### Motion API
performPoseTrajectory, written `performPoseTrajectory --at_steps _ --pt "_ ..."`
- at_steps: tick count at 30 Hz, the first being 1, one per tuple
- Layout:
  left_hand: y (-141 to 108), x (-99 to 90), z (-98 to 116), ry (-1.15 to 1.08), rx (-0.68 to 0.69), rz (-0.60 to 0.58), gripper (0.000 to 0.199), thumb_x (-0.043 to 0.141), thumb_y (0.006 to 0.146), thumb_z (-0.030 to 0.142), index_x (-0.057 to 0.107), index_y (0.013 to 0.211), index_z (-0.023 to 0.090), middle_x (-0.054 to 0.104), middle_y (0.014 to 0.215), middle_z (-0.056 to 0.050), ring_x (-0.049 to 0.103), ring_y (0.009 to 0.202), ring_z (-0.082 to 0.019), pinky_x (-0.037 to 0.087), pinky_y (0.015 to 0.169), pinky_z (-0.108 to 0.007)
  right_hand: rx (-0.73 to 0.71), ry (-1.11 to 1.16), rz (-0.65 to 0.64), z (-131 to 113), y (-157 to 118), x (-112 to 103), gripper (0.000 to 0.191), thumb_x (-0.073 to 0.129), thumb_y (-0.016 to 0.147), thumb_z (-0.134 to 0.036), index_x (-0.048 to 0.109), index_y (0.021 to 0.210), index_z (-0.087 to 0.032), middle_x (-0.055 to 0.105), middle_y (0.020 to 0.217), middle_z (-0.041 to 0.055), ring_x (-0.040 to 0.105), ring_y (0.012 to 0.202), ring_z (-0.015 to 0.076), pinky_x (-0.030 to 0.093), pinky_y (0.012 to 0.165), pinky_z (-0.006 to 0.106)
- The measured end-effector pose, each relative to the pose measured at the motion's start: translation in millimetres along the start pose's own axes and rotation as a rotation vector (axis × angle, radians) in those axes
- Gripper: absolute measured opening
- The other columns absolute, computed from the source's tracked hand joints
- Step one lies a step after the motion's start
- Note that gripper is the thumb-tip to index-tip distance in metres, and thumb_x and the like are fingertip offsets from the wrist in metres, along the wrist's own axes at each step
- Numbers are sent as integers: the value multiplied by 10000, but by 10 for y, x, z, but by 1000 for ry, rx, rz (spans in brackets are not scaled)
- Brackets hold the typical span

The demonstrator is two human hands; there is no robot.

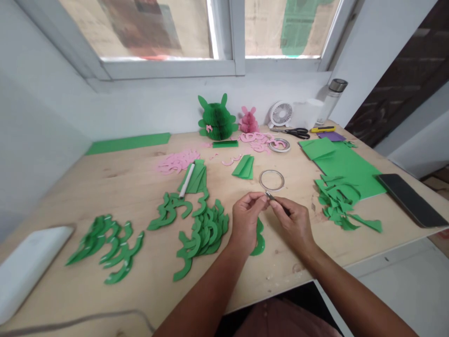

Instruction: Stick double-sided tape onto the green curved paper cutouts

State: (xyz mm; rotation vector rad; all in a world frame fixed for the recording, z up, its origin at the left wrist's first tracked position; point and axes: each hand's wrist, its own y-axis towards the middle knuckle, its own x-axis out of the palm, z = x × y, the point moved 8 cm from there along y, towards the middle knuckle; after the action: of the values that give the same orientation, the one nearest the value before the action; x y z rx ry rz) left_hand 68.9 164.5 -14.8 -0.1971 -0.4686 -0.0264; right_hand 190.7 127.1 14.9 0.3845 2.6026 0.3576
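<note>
Both my hands meet over the front middle of the table. My right hand (294, 222) is closed around a slim dark tool with a silvery tip (270, 195), which looks like tweezers. Right at that tip, the fingers of my left hand (245, 217) are pinched together; whatever is between them is too small to make out. A curved green paper piece (260, 241) lies partly hidden beside my left hand. Just beyond the fingertips is a thin roll of tape (271, 179). Left of my left hand lies a pile of curved green paper cutouts (206, 229).
More green cutouts (112, 245) and pink cutouts (178, 161) lie leftward. Green sheets (358, 164), green scraps (338, 201) and a phone (414, 199) lie right. Honeycomb paper figures (218, 120), a small fan (281, 113), scissors (298, 133) and a bottle (329, 103) line the back.
</note>
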Motion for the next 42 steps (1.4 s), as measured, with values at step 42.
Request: performPoseTrajectory --at_steps 42 --pt "31 63 -30 -160 17 -145 126 713 660 242 669 751 167 675 734 -11 607 688 -107 477 728 -245 -63 -79 2 -101 -35 -11 271 527 855 -346 685 1010 -189 722 937 61 659 825 195 505 731 293"
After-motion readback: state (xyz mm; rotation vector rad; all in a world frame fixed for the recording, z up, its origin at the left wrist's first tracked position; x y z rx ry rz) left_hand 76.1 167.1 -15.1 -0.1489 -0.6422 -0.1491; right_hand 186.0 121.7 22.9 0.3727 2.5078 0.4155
